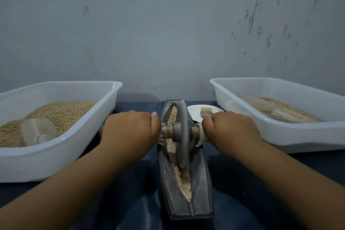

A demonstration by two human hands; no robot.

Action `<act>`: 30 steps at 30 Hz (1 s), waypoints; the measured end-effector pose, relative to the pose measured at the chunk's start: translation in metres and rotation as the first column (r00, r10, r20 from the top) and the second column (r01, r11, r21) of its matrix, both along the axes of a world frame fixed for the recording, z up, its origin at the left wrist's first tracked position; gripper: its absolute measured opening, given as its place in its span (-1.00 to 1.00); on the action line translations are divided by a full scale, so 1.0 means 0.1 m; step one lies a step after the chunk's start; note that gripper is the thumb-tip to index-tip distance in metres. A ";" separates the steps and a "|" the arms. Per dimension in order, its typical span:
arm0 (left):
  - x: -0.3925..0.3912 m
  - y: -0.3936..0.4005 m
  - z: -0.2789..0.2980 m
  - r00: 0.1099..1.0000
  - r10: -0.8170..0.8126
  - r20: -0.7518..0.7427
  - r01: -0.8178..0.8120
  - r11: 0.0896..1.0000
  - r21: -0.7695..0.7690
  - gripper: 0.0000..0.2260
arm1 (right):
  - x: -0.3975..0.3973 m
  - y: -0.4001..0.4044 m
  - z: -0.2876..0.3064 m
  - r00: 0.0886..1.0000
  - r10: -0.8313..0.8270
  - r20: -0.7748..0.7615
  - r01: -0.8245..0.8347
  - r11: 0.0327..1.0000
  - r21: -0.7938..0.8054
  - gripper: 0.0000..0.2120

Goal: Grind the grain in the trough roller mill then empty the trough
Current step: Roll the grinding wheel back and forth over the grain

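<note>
Both of your hands are wrapped around the axle handle of the roller: your left hand (128,129) grips the stub on the left side of the wheel (182,132), your right hand (230,129) grips the stub on the right, fingers curled under so the handle ends are hidden. You are in the grinding step, with the wheel standing on edge about midway along the trough (184,164), which sits on the dark table between the two white tubs. Your next move, as I judge it, calls for even downward pressure from both hands while you roll the wheel lengthwise, keeping it upright so it does not ride up the trough wall. Look at the grain (182,177) in the groove: it lies in a narrow pale strip, looking paler and finer toward the near end, coarser beyond the wheel, so emptying is not yet due.
</note>
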State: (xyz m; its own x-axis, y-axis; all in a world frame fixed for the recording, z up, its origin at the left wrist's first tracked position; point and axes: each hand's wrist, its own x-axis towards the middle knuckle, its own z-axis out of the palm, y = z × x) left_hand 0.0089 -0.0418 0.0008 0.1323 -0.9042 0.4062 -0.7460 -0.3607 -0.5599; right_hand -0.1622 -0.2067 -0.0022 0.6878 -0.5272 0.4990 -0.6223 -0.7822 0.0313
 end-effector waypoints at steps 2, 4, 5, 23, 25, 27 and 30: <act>-0.14 0.06 0.06 0.991 0.009 -0.131 -0.028 0.990 -0.139 -0.54 | -0.13 0.08 -0.04 1.000 -0.013 0.008 0.013 1.000 0.026 -0.54; -0.20 0.07 0.12 0.972 0.034 -0.231 -0.089 0.969 -0.231 -0.51 | -0.20 0.11 -0.05 0.999 -0.016 0.044 0.015 0.999 0.041 -0.52; -0.17 0.04 0.11 0.982 0.022 -0.188 -0.062 0.976 -0.210 -0.53 | -0.18 0.09 -0.05 0.999 -0.029 0.032 0.029 0.999 0.022 -0.53; 0.15 -0.08 -0.04 0.982 -0.191 0.008 0.191 0.973 -0.131 -0.71 | 0.13 -0.11 -0.01 0.999 -0.026 0.035 0.029 0.997 -0.074 -0.68; 0.14 -0.09 0.00 0.983 -0.183 0.010 0.183 0.977 -0.109 -0.70 | 0.11 -0.09 0.03 0.997 -0.065 0.030 0.065 0.998 -0.006 -0.68; 0.18 -0.17 -0.01 0.999 -0.053 0.001 0.053 0.998 -0.042 -0.68 | 0.18 -0.12 0.07 0.998 -0.055 0.015 0.054 0.995 0.081 -0.71; 0.33 -0.36 0.03 0.999 0.037 -0.040 -0.038 0.998 -0.040 -0.79 | 0.34 -0.23 0.11 0.997 -0.057 0.058 0.048 0.988 0.146 -0.73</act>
